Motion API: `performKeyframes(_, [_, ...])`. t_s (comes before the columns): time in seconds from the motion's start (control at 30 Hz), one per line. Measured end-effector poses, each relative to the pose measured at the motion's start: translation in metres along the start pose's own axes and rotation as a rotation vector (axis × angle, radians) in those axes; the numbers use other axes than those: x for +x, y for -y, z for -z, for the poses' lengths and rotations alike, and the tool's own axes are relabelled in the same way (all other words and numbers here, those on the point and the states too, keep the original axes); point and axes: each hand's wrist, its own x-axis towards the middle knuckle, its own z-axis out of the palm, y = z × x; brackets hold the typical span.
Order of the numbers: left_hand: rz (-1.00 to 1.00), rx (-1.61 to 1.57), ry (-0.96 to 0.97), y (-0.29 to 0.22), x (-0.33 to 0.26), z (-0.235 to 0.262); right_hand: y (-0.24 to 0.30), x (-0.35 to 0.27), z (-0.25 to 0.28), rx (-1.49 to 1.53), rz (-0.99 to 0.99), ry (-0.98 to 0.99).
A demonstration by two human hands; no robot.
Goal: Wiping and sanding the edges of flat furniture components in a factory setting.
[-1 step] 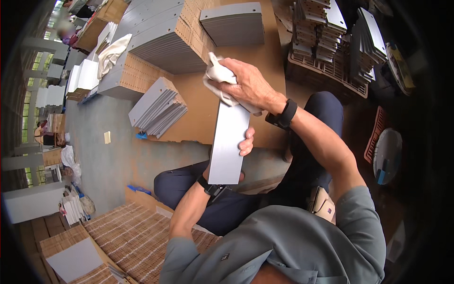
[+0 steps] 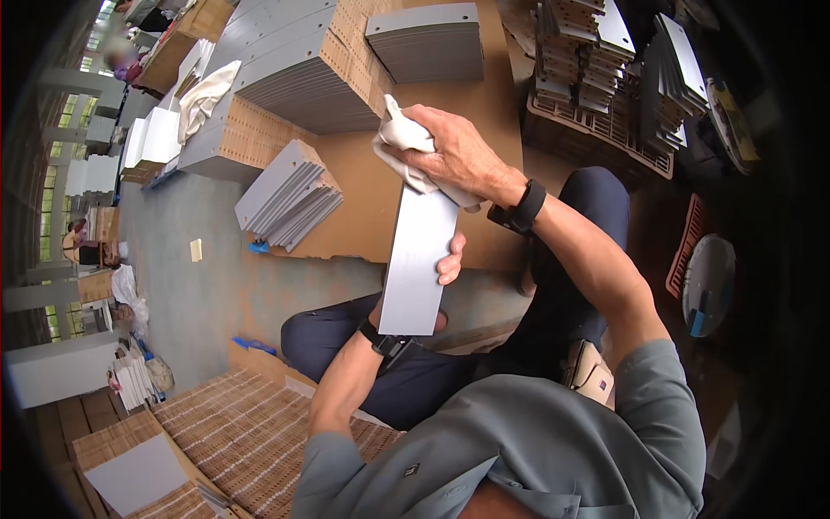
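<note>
A long, flat grey board (image 2: 417,268) slants away from me above my lap. My left hand (image 2: 451,259) grips it from beneath, with fingertips curled over its right edge; the palm is hidden under the board. At the board's far end, my right hand (image 2: 462,157) clutches a bunched white cloth (image 2: 403,134) and presses it on the surface. The cloth covers that end. Beyond and to the left, a small leaning stack of similar grey boards (image 2: 290,197) rests on a brown cardboard sheet (image 2: 363,221).
Large stacks of grey boards (image 2: 281,82) stand at the far left, with another cloth (image 2: 207,99) draped there. One more stack (image 2: 425,43) sits at the far middle. Boards on a brown plastic pallet (image 2: 596,143) are at far right. A woven mat (image 2: 251,432) lies near left.
</note>
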Motion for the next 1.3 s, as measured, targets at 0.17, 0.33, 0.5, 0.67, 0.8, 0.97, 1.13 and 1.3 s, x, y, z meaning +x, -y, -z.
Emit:
performKeyframes(0.17, [-0.099, 0.374, -0.367, -0.003, 0.012, -0.096, -0.009, -0.008, 0.005, 0.027, 0.081, -0.095])
performKeyframes(0.33, [-0.020, 0.500, -0.366, 0.002, -0.002, -0.092, -0.019, -0.009, 0.020, 0.054, -0.113, -0.183])
performKeyframes(0.5, [0.032, 0.390, -0.276, -0.001, -0.017, -0.090, -0.048, -0.011, 0.060, 0.041, -0.281, -0.428])
performKeyframes(0.67, [-0.031, 0.423, -0.250, -0.005, -0.021, -0.089, -0.038, -0.011, 0.067, 0.115, -0.266, -0.485])
performKeyframes(0.8, [-0.103, 0.483, -0.316, -0.009, -0.012, -0.088, -0.023, -0.011, 0.072, -0.007, 0.042, -0.521])
performKeyframes(0.97, [-0.152, 0.466, -0.285, -0.014, -0.005, -0.081, -0.011, -0.008, 0.056, -0.180, 0.200, -0.524])
performKeyframes(1.13, [-0.182, 0.481, -0.382, -0.005, 0.000, -0.087, 0.017, -0.018, 0.011, -0.343, 0.607, -0.094])
performKeyframes(1.3, [-0.039, 0.408, -0.288, 0.000, 0.003, -0.085, -0.055, 0.002, 0.046, -0.443, 0.020, -0.384])
